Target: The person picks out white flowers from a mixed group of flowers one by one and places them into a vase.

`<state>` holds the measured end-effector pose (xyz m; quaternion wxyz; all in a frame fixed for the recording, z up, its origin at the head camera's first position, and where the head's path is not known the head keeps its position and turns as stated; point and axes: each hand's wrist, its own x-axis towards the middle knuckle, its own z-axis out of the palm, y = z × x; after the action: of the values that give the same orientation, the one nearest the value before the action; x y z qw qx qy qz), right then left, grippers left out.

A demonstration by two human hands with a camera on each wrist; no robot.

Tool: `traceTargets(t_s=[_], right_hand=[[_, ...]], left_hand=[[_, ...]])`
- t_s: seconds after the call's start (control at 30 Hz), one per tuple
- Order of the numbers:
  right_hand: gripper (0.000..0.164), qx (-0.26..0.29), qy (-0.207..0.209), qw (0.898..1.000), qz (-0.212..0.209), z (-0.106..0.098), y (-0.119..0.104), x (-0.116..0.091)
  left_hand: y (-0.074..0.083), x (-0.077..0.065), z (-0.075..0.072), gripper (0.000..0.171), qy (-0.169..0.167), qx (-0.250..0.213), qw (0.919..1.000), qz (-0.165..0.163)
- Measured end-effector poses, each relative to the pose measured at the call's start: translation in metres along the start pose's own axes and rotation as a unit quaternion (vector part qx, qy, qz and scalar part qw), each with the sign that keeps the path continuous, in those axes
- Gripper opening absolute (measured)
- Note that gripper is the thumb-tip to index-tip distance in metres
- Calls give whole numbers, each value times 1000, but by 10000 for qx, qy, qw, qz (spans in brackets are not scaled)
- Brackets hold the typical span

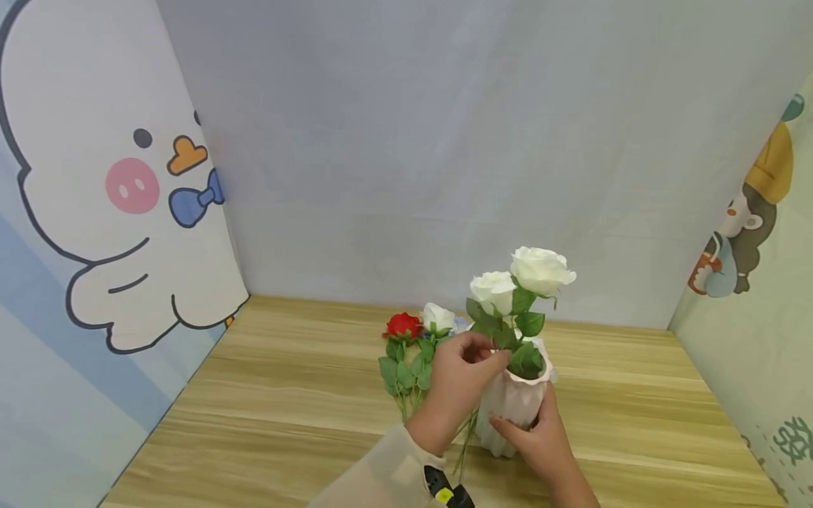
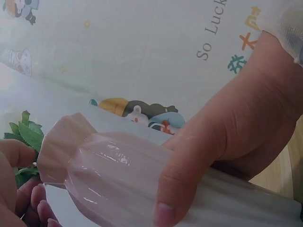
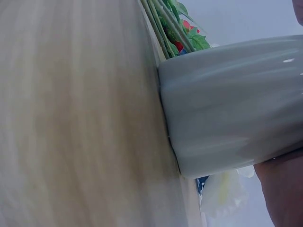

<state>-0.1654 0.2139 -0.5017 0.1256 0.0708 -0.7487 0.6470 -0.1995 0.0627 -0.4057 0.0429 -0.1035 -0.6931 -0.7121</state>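
At the far left of the frame a cartoon duck backdrop (image 1: 95, 212) stands over the wooden tabletop (image 1: 254, 395). Near the centre, a red rose (image 1: 404, 325) and a white rose (image 1: 438, 317) lie flat on the tabletop. Just right of them the left hand (image 1: 459, 367) pinches leaves at the mouth of the pale ribbed vase (image 1: 508, 406), which stands upright at lower centre holding two white roses (image 1: 540, 271). The right hand (image 1: 540, 437) grips the vase's lower side, fingers curled round it.
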Motion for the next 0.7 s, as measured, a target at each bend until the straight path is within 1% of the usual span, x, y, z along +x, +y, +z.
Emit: traceTargets(t_s=[0.17, 0.23, 0.37, 0.47, 0.57, 0.7], right_hand=[[86, 30, 117, 9999, 48, 1, -1, -1], [86, 2, 149, 9999, 87, 0, -1, -1], [87, -111, 149, 9997, 151, -1, -1, 0], [88, -104, 98, 9997, 221, -1, -1, 0], [88, -63, 20, 9996, 257, -1, -1, 0], [89, -89, -81, 9995, 291, -2, -1, 0]], left_hand=[[-3, -2, -5, 15, -60, 105, 9999, 66], [-4, -3, -9, 14, -67, 89, 9998, 160], [-5, -2, -18, 12, 4, 95, 9993, 356], [-6, 0, -27, 9, 135, 185, 9985, 493], [-8, 0, -36, 8, 240, 212, 9983, 495], [-9, -1, -48, 7, 378, 267, 9981, 399]])
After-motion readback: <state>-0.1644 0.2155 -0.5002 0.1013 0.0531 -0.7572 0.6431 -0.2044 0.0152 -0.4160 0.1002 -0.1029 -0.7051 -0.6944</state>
